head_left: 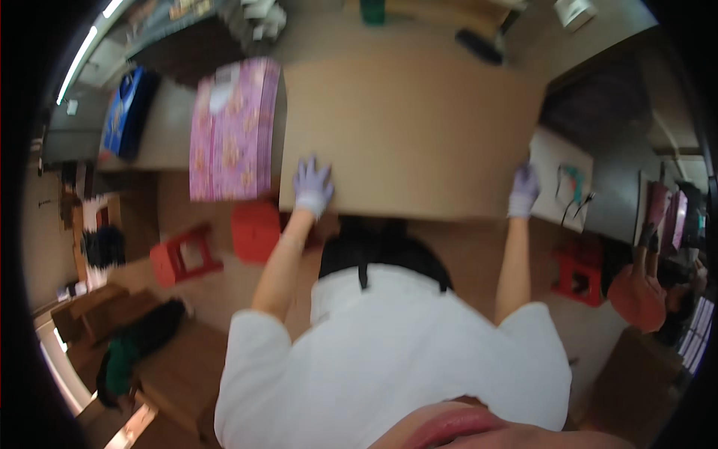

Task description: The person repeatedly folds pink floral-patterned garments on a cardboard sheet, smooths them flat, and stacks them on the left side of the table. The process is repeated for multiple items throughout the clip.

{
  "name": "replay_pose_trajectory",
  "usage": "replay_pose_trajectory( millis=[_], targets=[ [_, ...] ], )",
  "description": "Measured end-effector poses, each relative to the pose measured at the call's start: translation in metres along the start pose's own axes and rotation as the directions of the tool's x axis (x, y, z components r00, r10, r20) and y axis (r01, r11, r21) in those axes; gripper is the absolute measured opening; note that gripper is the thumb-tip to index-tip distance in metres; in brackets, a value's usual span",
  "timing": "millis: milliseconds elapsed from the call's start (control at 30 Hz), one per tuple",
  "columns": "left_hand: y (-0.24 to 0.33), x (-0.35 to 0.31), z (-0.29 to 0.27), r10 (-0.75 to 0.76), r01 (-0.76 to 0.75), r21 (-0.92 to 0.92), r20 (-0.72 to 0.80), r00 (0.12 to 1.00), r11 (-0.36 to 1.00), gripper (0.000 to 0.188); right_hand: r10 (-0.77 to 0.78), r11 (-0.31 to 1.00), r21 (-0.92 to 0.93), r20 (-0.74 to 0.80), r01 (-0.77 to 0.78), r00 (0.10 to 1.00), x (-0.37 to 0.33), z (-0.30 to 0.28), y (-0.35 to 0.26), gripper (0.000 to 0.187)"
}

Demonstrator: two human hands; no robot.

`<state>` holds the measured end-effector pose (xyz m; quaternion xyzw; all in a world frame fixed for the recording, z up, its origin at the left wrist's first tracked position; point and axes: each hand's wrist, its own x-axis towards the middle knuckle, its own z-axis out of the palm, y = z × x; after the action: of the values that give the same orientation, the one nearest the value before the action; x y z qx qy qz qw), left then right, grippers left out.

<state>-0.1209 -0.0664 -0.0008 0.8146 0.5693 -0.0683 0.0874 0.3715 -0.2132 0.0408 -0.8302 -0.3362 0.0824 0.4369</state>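
A large brown cardboard sheet (419,127) lies across the table in front of me. My left hand (313,185), in a pale purple glove, rests flat on its near left corner with the fingers spread. At the near right edge is my right hand (525,188), gloved alike, its fingers closed around the cardboard's side. Part of those fingers is hidden or blurred. Just left of the sheet stands a stack of pink flowered packages (230,135), apart from my left hand.
A blue package (126,112) sits farther left. Beside my right hand, a white board (561,176) carries a teal-handled tool (572,183). Red stools (254,230) stand under the table's near side. A dark object (479,46) lies at the far edge. Other people work at both sides.
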Motion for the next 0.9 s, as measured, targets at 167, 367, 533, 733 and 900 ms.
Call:
replay_pose_trajectory(
  millis=[167,367,533,733,900],
  targets=[
    [0.003,0.005,-0.016,-0.027,0.031,-0.056,0.077,0.997,0.998,0.061,0.283,0.895,-0.414,0.235,-0.168,0.930,0.015,0.047,0.003,0.071],
    [0.000,0.001,-0.015,-0.008,0.009,-0.036,0.014,1.000,0.999,0.059,-0.146,0.699,-0.694,0.102,0.175,0.984,0.006,0.054,-0.037,0.056],
    [0.015,0.008,-0.012,0.018,-0.017,-0.032,0.031,0.999,0.999,0.059,-0.302,0.882,-0.278,0.289,0.381,0.909,-0.047,0.022,-0.125,0.024],
    [-0.059,0.035,-0.014,-0.344,0.107,-0.594,-0.302,0.889,0.797,0.067,-0.221,0.786,0.579,-0.068,0.219,0.973,-0.034,-0.066,-0.127,0.018],
    [-0.130,0.058,-0.054,-0.457,0.127,-0.901,-0.085,0.885,0.416,0.046,0.019,0.921,0.385,0.093,-0.053,0.996,0.026,-0.071,-0.041,0.014]
  ],
)
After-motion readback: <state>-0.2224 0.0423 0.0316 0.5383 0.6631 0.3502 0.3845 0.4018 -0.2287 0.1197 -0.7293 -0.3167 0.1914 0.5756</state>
